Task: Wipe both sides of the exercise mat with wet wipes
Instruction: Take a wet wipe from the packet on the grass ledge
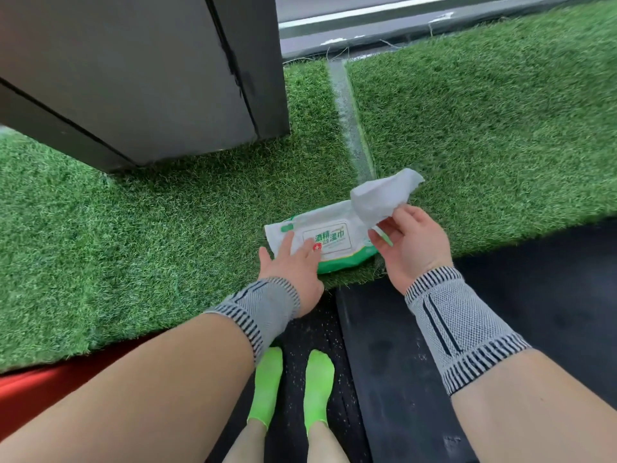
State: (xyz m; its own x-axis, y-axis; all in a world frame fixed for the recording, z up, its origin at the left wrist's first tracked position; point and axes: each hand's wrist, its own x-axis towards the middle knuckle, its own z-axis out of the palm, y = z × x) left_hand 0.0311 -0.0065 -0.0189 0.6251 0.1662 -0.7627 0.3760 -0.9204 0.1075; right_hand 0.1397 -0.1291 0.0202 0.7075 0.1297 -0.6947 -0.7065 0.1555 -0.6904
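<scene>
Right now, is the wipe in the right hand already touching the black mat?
No, the right hand holds the wet wipe up in the air above the wipes pack, which lies on the green turf.

Wipe pack's (329, 240) near corner under left hand (290, 267).

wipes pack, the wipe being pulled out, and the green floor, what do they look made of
Wipes pack: looks like soft glossy plastic film, printed, creased where the left hand presses it.
Wipe: thin white non-woven cloth by the look, matte and limp, drooping from the right hand.
Green floor: artificial turf, probably plastic blades, with a uniform bright tufted pile.
</scene>
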